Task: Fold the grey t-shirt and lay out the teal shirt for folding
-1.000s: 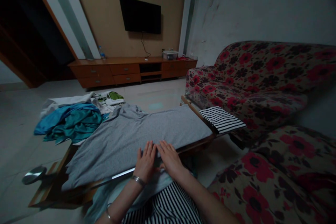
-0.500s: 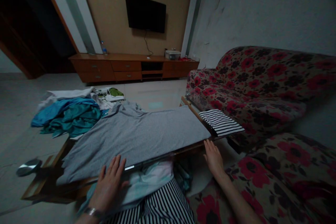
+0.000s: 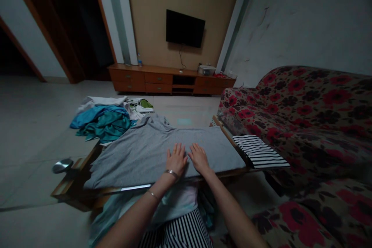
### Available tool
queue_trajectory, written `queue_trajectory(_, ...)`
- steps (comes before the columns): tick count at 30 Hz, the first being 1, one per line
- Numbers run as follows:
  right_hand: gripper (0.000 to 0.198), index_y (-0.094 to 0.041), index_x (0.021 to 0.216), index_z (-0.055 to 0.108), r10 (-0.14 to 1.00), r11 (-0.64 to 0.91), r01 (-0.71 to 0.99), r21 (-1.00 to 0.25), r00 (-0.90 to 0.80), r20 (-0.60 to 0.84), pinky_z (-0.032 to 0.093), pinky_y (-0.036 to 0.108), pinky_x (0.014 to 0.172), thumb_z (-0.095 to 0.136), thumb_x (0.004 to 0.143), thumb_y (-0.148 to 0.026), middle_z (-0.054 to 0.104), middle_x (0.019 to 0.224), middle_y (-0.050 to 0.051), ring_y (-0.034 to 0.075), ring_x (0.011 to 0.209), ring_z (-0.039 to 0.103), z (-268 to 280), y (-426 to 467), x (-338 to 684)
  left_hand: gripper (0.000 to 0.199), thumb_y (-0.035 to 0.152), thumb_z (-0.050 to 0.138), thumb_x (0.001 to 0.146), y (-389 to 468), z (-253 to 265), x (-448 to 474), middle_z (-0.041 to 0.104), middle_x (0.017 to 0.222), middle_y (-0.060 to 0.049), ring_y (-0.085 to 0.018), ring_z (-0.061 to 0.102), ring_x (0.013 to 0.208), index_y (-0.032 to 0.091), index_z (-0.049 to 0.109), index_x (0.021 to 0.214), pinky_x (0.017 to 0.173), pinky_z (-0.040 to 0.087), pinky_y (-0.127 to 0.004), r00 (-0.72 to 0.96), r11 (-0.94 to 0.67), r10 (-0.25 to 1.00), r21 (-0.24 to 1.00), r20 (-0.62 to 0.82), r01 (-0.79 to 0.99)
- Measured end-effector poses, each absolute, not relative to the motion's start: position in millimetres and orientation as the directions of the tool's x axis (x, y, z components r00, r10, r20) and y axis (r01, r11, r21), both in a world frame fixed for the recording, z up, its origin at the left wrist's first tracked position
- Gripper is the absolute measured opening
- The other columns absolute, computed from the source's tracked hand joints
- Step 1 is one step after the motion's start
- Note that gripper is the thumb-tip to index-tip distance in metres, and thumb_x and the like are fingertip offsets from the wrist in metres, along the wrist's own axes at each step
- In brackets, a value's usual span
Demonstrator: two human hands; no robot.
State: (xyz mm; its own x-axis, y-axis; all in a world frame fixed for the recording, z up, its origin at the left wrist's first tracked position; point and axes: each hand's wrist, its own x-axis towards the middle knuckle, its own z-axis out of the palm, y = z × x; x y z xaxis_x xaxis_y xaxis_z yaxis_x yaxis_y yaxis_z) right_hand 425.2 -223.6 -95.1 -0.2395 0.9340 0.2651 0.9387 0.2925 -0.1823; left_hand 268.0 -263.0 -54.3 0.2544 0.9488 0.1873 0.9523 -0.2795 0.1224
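Pressing grey shirt (image 3: pixel 151 151) | left hand (image 3: pixel 176 159), right hand (image 3: pixel 199 157) | fingers flat (released, side by side)

grey T-shirt (image 3: pixel 145 151) | spread flat, smooth | lengthwise across low wooden table (image 3: pixel 65 190), collar away

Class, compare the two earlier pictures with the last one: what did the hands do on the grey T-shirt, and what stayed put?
Half a second ago the hands were spread apart at the near edge. Now the left hand and right hand lie flat, side by side, further up the grey T-shirt. Nothing is gripped. The T-shirt, the striped folded garment and the blue-green clothes pile stayed in place.
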Motion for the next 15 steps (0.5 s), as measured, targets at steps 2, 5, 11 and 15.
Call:
queue_trajectory(2,0.047,-0.015,0.137,0.044,0.939,0.282,0.944,-0.172,-0.235,0.251,0.026,0.042,0.108,0.035,0.096,-0.037,0.039,0.145,0.011,0.024,0.136,0.031,-105.5,-223.1,439.1,0.054,0.042,0.031,0.093,-257.6,-71.7,269.1,0.027,0.152,-0.009,-0.026,0.02,0.141,0.02,0.037,0.142,0.111,0.02,-0.057,0.249,-0.267,0.96,0.151,0.128,0.952)
queue_trajectory(5,0.05,-0.01,0.136,0.045,0.953,0.213,0.968,-0.136,-0.174,0.248,0.026,0.042,0.108,0.031,0.096,-0.037,0.04,0.144,0.014,0.025,0.135,0.032,-117.5,-222.8,491.6,0.058,0.046,0.03,0.093,-254.9,-89.6,244.1,0.025,0.153,-0.009,-0.026,0.019,0.142,0.019,0.035,0.143,0.112,0.017,-0.056,0.236,-0.25,0.966,0.15,0.104,0.957)
queue_trajectory(11,0.058,-0.001,0.131,0.049,0.936,0.108,0.992,-0.071,-0.077,0.343,0.028,0.044,0.108,0.024,0.094,-0.039,0.044,0.139,0.02,0.029,0.134,0.034,-144.8,-221.1,593.8,0.061,0.049,0.028,0.093,-251.2,-89.1,142.2,0.022,0.153,-0.012,-0.027,0.017,0.142,0.015,0.035,0.143,0.112,0.016,-0.052,0.049,-0.057,0.994,0.083,0.094,0.995)
queue_trajectory(15,0.062,-0.001,0.129,0.051,0.919,0.141,0.99,-0.022,-0.123,0.375,0.031,0.044,0.107,0.021,0.094,-0.042,0.046,0.137,0.021,0.029,0.131,0.037,-163.1,-218.2,617.3,0.061,0.049,0.028,0.093,-262.4,-81.6,61.4,0.023,0.153,-0.014,-0.028,0.018,0.141,0.013,0.036,0.142,0.111,0.017,-0.053,-0.148,0.146,0.984,0.026,0.099,0.989)
